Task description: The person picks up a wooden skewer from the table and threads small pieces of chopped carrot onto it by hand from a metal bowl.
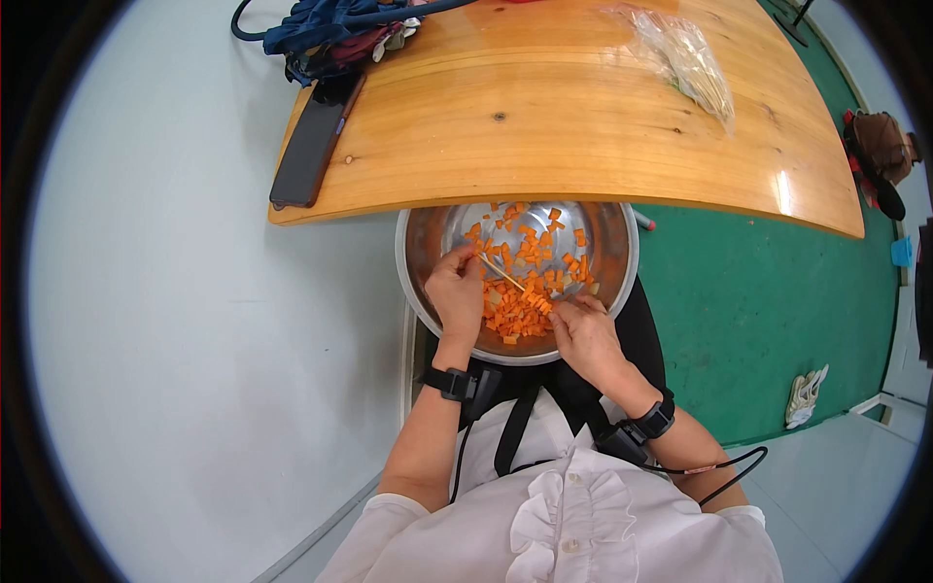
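A wooden skewer (501, 271) slants over a steel bowl (416, 282) in my lap, its upper end pinched by my left hand (456, 293). Orange carrot pieces (537, 300) are threaded along its lower end. Closed fingers of my right hand (589, 336) grip at the last carrot piece there, partly hiding it. Below both hands, diced carrot (513, 325) is heaped toward the near side of the bowl, with a few paler cubes mixed in. More cubes lie scattered on the shiny bottom. The table edge covers the far rim.
A wooden table (447, 146) overhangs the bowl. On it lie a dark phone (318, 146), a blue cloth bag (330, 29) and a clear plastic bag of skewers (692, 68). A white wall (224, 291) stands close on my left. Shoes (806, 396) rest on the green floor.
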Tool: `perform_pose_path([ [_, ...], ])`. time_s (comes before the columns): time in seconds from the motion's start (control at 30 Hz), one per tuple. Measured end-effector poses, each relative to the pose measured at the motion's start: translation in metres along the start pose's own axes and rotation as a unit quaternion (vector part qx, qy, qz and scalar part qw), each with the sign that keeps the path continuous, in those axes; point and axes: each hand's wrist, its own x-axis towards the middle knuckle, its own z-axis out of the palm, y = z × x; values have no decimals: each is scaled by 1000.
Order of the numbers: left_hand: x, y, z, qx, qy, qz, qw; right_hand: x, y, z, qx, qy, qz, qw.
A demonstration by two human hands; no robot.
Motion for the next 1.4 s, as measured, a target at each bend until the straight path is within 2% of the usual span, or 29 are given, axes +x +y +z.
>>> perform_pose_path([
  [0.13, -3, 1, 1, -10, 4, -16, 1000, -1, 0, -1, 3, -15, 10, 1000],
  [0.3, -6, -6, 1, -44, 1, -42, 998, -2, 3, 3, -14, 21, -13, 1000],
  [0.43, -6, -18, 3, -158, -28, -117, 980, -1, 4, 4, -28, 56, -14, 998],
  [0.53, -7, -16, 3, -213, -37, -147, 965, -2, 3, 5, -24, 43, -3, 999],
  [0.6, -7, -17, 3, -220, -42, -151, 963, -1, 0, 2, -8, -10, 19, 1000],
  [0.73, -9, -14, 4, -116, -53, -101, 987, 0, -1, -1, 41, -66, 62, 995],
  [0.83, -9, -23, 6, -112, -49, -79, 989, -2, -1, 0, 38, -43, 48, 997],
  [0.93, -9, -20, 3, -118, -63, -93, 987, -2, -3, -2, -48, -70, 65, 994],
  [1.03, -11, -22, 1, -110, -88, -93, 986, -5, 10, 9, -38, 18, 22, 999],
  [1.13, -11, -20, 2, -142, -89, -110, 980, -5, 6, 9, 5, 34, 46, 998],
  [1.2, -11, -18, 3, -169, -76, -130, 974, -2, 2, 3, 27, -4, 40, 999],
  [1.23, -16, -20, 6, -132, -87, -99, 982, -1, 1, 1, 38, -23, 37, 998],
  [1.3, -32, -20, 15, -53, -105, -37, 992, 2, -3, -1, 30, -25, 44, 998],
  [1.4, -33, -4, 17, -85, -96, -50, 990, 2, -3, 4, 11, -3, 45, 999],
])
